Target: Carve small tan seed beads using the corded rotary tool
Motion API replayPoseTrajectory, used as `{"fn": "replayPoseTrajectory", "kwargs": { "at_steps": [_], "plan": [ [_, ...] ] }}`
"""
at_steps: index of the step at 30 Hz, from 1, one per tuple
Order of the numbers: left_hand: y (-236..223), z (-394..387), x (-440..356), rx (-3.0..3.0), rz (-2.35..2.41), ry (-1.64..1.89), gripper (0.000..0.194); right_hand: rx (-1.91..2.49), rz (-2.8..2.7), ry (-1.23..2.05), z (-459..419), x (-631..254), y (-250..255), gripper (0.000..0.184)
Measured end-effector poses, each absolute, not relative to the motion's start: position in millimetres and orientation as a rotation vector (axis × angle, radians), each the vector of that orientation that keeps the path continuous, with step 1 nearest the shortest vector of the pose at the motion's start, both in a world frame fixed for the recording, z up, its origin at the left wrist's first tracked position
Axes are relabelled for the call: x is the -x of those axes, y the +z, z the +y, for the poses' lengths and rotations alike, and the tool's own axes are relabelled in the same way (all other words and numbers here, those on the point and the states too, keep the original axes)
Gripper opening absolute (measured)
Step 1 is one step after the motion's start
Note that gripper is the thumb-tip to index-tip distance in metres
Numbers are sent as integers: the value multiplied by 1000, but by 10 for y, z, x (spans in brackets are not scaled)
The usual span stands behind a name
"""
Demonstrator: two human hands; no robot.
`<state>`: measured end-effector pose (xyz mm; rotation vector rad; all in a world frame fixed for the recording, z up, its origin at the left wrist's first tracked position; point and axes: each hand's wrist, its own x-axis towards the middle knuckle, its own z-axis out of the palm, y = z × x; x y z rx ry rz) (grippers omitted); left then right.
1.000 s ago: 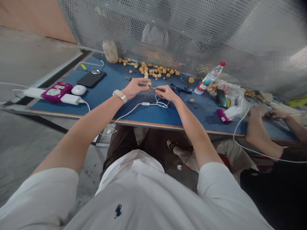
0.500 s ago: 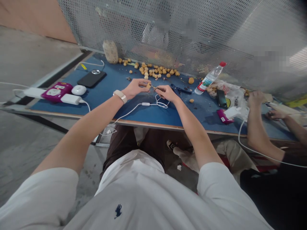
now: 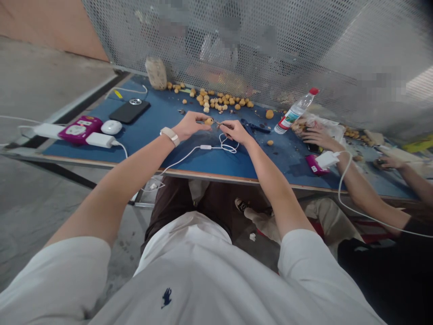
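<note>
My left hand (image 3: 196, 124) pinches a small round tan ball (image 3: 209, 121), which looks like a fruit or nut with a dark spot on its side. Close by on the right, my right hand (image 3: 234, 131) has its fingers closed on a thin metal tool (image 3: 218, 123) whose tip points toward the ball. The tool's exact kind is too small to make out. Both hands are over the blue table (image 3: 223, 163). Behind them, many similar tan balls (image 3: 221, 100) lie in a loose row along the mesh panel.
A phone (image 3: 129, 111), an earbud case (image 3: 111, 127) and a magenta power bank (image 3: 80, 129) lie left. Dark blue pliers (image 3: 255, 128) and a tilted water bottle (image 3: 297, 111) are right. A white cable (image 3: 205, 147) crosses the front. A co-worker's hand (image 3: 318, 138) reaches in.
The ball in my left hand now sits apart from the tool's tip and shows a dark spot. A co-worker's hand has moved left over the plastic bag and dark phone-like object.
</note>
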<state>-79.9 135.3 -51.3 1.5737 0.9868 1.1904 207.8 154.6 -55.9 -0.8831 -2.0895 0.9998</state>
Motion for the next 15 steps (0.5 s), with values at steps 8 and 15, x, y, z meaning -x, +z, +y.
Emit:
{"fn": "replayPoseTrajectory", "kwargs": {
  "at_steps": [8, 15],
  "plan": [
    [-501, 1297, 785, -1433, 918, 1130, 29, 886, -2043, 1031, 1508, -2070, -561, 99],
    [-500, 1297, 776, -1474, 879, 1128, 45, 856, -2065, 993, 1503, -2065, -549, 100]
  ]
}}
